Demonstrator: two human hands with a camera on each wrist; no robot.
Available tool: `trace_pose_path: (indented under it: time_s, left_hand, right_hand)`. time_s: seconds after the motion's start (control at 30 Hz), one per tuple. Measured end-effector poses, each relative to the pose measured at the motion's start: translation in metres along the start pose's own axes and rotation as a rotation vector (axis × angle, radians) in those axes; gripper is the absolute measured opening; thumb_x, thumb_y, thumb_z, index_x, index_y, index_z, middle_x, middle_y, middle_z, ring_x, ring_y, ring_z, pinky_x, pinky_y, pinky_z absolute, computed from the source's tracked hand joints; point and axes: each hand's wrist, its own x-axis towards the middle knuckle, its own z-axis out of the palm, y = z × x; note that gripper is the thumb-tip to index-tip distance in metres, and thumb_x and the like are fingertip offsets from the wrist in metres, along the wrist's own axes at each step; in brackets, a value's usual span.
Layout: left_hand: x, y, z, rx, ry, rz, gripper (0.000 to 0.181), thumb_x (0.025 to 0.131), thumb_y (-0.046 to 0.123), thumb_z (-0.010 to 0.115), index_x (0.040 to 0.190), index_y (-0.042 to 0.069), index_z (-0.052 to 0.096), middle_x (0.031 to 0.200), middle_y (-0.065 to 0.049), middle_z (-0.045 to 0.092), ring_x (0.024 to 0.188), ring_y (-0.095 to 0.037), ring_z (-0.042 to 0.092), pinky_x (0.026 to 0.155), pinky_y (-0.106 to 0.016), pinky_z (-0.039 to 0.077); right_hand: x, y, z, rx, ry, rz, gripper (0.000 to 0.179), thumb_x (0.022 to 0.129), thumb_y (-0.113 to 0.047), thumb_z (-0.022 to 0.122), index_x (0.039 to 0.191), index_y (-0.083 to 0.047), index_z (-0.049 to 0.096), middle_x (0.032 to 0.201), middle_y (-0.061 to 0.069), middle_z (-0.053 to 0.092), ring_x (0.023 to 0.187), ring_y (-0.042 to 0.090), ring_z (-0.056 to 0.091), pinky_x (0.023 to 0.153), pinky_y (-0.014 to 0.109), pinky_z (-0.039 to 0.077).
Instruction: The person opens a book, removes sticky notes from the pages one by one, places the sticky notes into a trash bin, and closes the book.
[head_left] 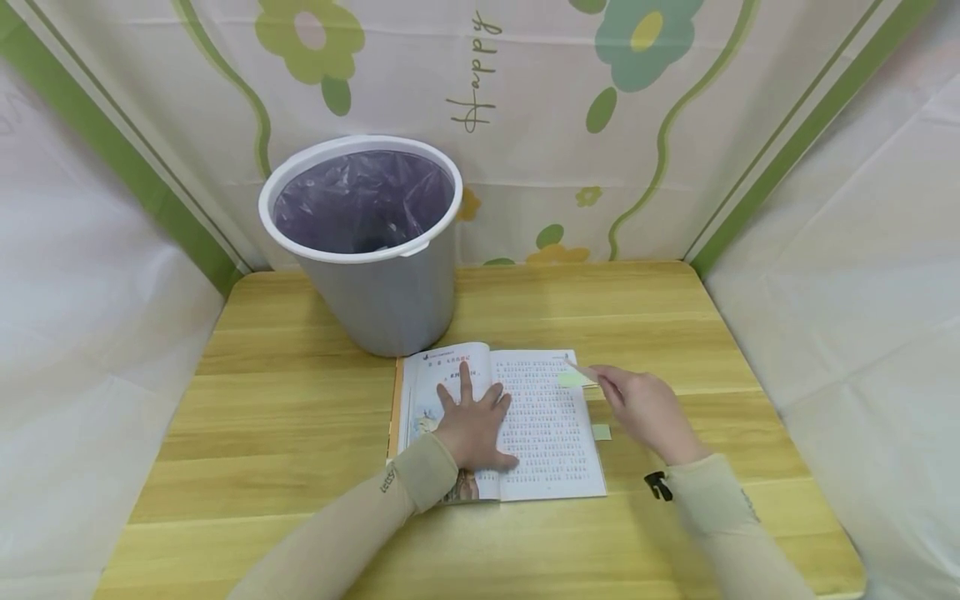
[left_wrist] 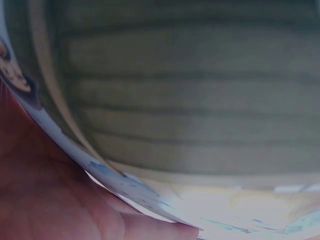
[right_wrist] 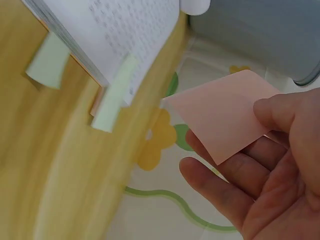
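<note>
An open book (head_left: 543, 450) with printed pages lies on the wooden table. Spread across its left page and the fold, my left hand (head_left: 472, 429) presses the book down with straight fingers. My right hand (head_left: 648, 408) is just off the book's upper right edge and pinches a pink sticky note (right_wrist: 222, 112) between thumb and fingers. A pale green sticky note (head_left: 572, 380) lies on the right page near that edge. Another green tab (head_left: 602, 432) sticks out lower down the same side. The left wrist view is mostly a dark, blurred surface, with part of the left hand (left_wrist: 60, 200) at the lower left.
A grey bin (head_left: 382, 308) with a white rim and a dark purple liner stands behind the book, at the table's back left. A flower-printed curtain (head_left: 525, 167) hangs behind the table (head_left: 285, 417), and pale sheets flank both sides.
</note>
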Motion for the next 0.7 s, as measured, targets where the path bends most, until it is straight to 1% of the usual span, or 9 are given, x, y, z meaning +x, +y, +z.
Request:
trace_pose_path:
  time_s: [0.17,0.27,0.37,0.4,0.47,0.6,0.63,0.7]
  left_hand:
    - [0.000,0.000,-0.001,0.002,0.003,-0.006,0.109,0.073,0.084,0.056,0.157,0.021,0.030,0.163,-0.002,0.021,0.139,-0.061,-0.011,0.096,-0.083,0.018]
    - [0.000,0.000,-0.002,-0.003,0.005,-0.008,0.108,0.073,0.084,0.057,0.157,0.021,0.031,0.163,-0.002,0.022,0.139,-0.061,-0.010,0.096,-0.083,0.018]
    - [-0.001,0.000,-0.002,-0.006,0.006,-0.011,0.108,0.073,0.083,0.057,0.157,0.022,0.031,0.163,-0.002,0.023,0.139,-0.061,-0.009,0.096,-0.083,0.018]
    - [-0.002,0.000,-0.002,-0.008,0.007,-0.011,0.107,0.073,0.083,0.058,0.157,0.022,0.031,0.163,-0.002,0.023,0.139,-0.061,-0.010,0.096,-0.083,0.018]
    - [-0.003,0.000,-0.002,-0.006,0.009,-0.012,0.107,0.073,0.083,0.058,0.157,0.022,0.032,0.163,-0.002,0.023,0.139,-0.061,-0.009,0.096,-0.083,0.018]
    - [-0.004,0.000,-0.002,-0.004,0.017,-0.004,0.107,0.073,0.083,0.057,0.156,0.021,0.033,0.162,-0.002,0.024,0.139,-0.061,-0.008,0.096,-0.083,0.019]
    - [-0.005,0.001,-0.001,-0.003,0.018,-0.002,0.106,0.073,0.083,0.057,0.156,0.021,0.033,0.162,-0.002,0.024,0.139,-0.061,-0.007,0.095,-0.083,0.020]
    - [-0.005,0.001,-0.001,-0.002,0.022,0.002,0.106,0.073,0.083,0.057,0.156,0.021,0.033,0.162,-0.002,0.024,0.139,-0.062,-0.006,0.095,-0.083,0.020]
  right_hand:
    - [0.023,0.000,-0.026,-0.048,0.067,-0.111,0.021,0.094,-0.003,0.065,0.112,0.000,0.072,0.066,0.004,0.063,0.043,0.005,0.032,0.043,0.025,0.033]
    - [0.043,-0.002,-0.046,-0.060,0.100,-0.205,0.022,0.092,0.001,0.066,0.112,0.001,0.072,0.079,0.012,0.072,0.046,0.006,0.041,0.045,0.027,0.040]
    - [0.068,-0.008,-0.067,-0.083,0.150,-0.315,0.025,0.089,0.004,0.067,0.113,0.001,0.072,0.088,0.016,0.074,0.050,0.010,0.046,0.048,0.030,0.044]
    - [0.077,-0.011,-0.074,-0.088,0.169,-0.354,0.026,0.088,0.005,0.067,0.112,0.000,0.073,0.088,0.015,0.074,0.051,0.011,0.046,0.048,0.030,0.044]
    - [0.095,-0.015,-0.088,-0.103,0.206,-0.422,0.026,0.087,0.005,0.068,0.111,-0.002,0.074,0.078,0.013,0.072,0.048,0.012,0.042,0.046,0.031,0.041]
    - [0.133,-0.027,-0.113,-0.073,0.220,-0.523,0.028,0.088,0.007,0.065,0.113,-0.003,0.073,0.073,0.010,0.069,0.048,0.012,0.038,0.046,0.031,0.039]
    - [0.143,-0.031,-0.118,-0.070,0.224,-0.547,0.028,0.089,0.007,0.065,0.113,-0.003,0.073,0.075,0.011,0.070,0.048,0.013,0.039,0.047,0.032,0.040]
    - [0.162,-0.039,-0.127,-0.059,0.230,-0.585,0.028,0.090,0.007,0.064,0.115,-0.002,0.073,0.086,0.013,0.073,0.051,0.016,0.046,0.050,0.033,0.043]
